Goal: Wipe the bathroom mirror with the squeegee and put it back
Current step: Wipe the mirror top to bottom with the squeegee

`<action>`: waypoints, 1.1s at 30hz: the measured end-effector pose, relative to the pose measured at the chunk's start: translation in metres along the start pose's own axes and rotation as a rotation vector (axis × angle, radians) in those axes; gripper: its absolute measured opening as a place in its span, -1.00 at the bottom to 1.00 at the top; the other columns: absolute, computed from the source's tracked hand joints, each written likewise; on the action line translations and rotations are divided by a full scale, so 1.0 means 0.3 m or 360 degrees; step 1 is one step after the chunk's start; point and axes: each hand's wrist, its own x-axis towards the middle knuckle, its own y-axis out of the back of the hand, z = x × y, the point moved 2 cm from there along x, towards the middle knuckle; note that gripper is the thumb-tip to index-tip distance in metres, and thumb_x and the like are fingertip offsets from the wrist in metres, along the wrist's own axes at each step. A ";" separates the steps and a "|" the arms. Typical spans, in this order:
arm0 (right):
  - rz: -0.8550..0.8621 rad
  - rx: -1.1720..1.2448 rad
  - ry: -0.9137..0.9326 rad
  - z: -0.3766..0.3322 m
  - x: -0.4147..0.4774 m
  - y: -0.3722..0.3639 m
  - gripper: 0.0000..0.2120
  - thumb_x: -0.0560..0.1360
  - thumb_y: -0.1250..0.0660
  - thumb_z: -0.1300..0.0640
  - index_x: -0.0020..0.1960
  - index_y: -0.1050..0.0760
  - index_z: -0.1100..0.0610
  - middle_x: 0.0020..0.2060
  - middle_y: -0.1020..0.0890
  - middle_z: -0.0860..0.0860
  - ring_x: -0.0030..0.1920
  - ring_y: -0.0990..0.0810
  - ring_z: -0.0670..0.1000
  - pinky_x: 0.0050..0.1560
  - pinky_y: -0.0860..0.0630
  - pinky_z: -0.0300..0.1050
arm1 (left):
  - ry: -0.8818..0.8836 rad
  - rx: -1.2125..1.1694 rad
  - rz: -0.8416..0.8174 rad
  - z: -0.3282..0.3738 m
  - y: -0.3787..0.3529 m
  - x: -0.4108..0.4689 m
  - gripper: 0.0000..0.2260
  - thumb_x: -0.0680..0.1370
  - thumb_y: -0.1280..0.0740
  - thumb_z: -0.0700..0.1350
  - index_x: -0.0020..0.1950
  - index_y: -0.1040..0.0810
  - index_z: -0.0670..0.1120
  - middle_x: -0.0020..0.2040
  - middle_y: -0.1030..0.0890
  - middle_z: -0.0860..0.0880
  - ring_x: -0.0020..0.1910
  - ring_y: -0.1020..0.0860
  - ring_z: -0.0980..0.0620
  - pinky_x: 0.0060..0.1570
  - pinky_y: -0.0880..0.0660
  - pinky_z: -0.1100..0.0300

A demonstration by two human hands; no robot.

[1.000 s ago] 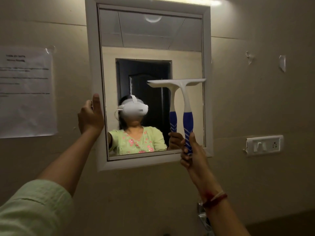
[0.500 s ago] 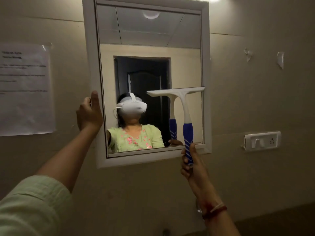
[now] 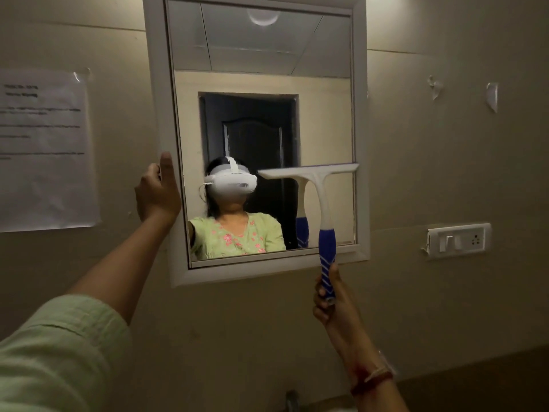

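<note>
Now right hand (image 3: 337, 304) grips squeegee (image 3: 322, 200); left hand (image 3: 157, 197) grips mirror (image 3: 360, 114).

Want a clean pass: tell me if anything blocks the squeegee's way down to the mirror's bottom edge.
Nothing visible does. Below the squeegee blade, only bare mirror glass runs to the lower frame. The left hand grips the mirror's left edge, clear of that path.

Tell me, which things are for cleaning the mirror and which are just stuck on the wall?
For the job: squeegee, gripped by the right hand; mirror, its frame held by the left hand.
Just there: paper notice, switch plate, torn tape bits on the wall.
</note>
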 end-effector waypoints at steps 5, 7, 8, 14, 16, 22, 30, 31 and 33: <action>0.0026 0.0019 0.0018 -0.020 0.005 -0.020 -0.63 0.41 -0.24 -0.21 -0.19 -0.49 0.12 -0.47 -0.44 -0.07 -0.53 -0.31 -0.15 -0.58 -0.24 -0.31 | 0.0023 0.0006 -0.0008 0.005 0.003 -0.005 -0.55 0.60 0.01 0.19 -0.21 -0.36 -0.14 -0.24 -0.44 -0.15 -0.22 -0.38 -0.06 -0.24 -0.20 0.13; 0.0026 -0.0010 0.0073 -0.049 0.028 -0.038 -0.64 0.43 -0.24 -0.22 -0.22 -0.51 0.08 -0.47 -0.43 -0.08 -0.53 -0.31 -0.15 -0.58 -0.23 -0.31 | 0.0013 0.0009 -0.0004 0.003 0.002 -0.004 -0.56 0.60 0.01 0.19 -0.21 -0.36 -0.14 -0.24 -0.44 -0.15 -0.21 -0.38 -0.06 -0.24 -0.21 0.12; 0.0031 -0.0029 0.0091 -0.054 0.034 -0.041 -0.64 0.43 -0.23 -0.22 -0.23 -0.52 0.07 -0.47 -0.43 -0.08 -0.53 -0.30 -0.14 -0.58 -0.23 -0.30 | 0.0010 0.0010 -0.0004 0.002 0.001 -0.004 -0.56 0.60 0.01 0.18 -0.21 -0.37 -0.14 -0.23 -0.44 -0.15 -0.21 -0.38 -0.06 -0.23 -0.21 0.12; 0.0128 -0.0077 0.0029 0.060 -0.022 0.015 -0.58 0.36 -0.27 -0.27 -0.17 -0.50 0.12 -0.45 -0.45 -0.06 -0.51 -0.32 -0.13 -0.58 -0.25 -0.29 | 0.0032 0.0028 0.0000 0.005 0.001 -0.006 -0.55 0.60 0.01 0.19 -0.20 -0.37 -0.14 -0.23 -0.44 -0.15 -0.20 -0.39 -0.06 -0.22 -0.21 0.13; 0.0137 -0.0033 -0.0005 0.101 -0.050 0.031 -0.58 0.35 -0.28 -0.26 -0.17 -0.50 0.12 -0.45 -0.45 -0.06 -0.52 -0.33 -0.14 -0.58 -0.26 -0.29 | 0.0035 0.0024 0.0000 0.006 0.002 -0.006 -0.55 0.60 0.02 0.20 -0.21 -0.36 -0.14 -0.23 -0.44 -0.16 -0.21 -0.39 -0.07 -0.23 -0.22 0.13; 0.0058 0.0075 -0.0006 0.053 -0.014 -0.015 -0.63 0.38 -0.28 -0.23 -0.19 -0.49 0.10 -0.47 -0.45 -0.07 -0.54 -0.31 -0.15 -0.60 -0.24 -0.31 | 0.0021 0.0021 -0.0004 0.010 0.005 -0.008 -0.56 0.60 0.00 0.18 -0.22 -0.35 -0.15 -0.24 -0.44 -0.16 -0.21 -0.38 -0.07 -0.24 -0.21 0.12; 0.0139 -0.0012 -0.0103 0.136 -0.052 0.083 -0.58 0.39 -0.24 -0.22 -0.14 -0.48 0.16 -0.46 -0.44 -0.05 -0.54 -0.32 -0.14 -0.59 -0.25 -0.30 | 0.0037 0.0016 -0.0014 0.004 0.001 -0.004 -0.56 0.59 0.02 0.20 -0.35 -0.26 -0.06 -0.27 -0.43 -0.14 -0.23 -0.39 -0.07 -0.26 -0.23 0.10; 0.0157 -0.0005 -0.0138 0.155 -0.068 0.099 -0.59 0.40 -0.24 -0.22 -0.15 -0.48 0.16 -0.46 -0.43 -0.05 -0.54 -0.31 -0.14 -0.59 -0.24 -0.30 | 0.0045 0.0024 -0.0013 0.004 0.001 -0.004 -0.55 0.59 0.02 0.21 -0.36 -0.25 -0.05 -0.26 -0.43 -0.14 -0.23 -0.39 -0.07 -0.25 -0.22 0.11; 0.0186 0.0010 -0.0197 0.179 -0.090 0.117 -0.60 0.39 -0.25 -0.21 -0.17 -0.48 0.16 -0.47 -0.43 -0.04 -0.54 -0.30 -0.13 -0.60 -0.22 -0.29 | 0.0060 0.0039 -0.0006 0.004 0.001 -0.004 -0.55 0.59 0.01 0.21 -0.38 -0.22 -0.04 -0.26 -0.43 -0.14 -0.22 -0.39 -0.07 -0.25 -0.22 0.12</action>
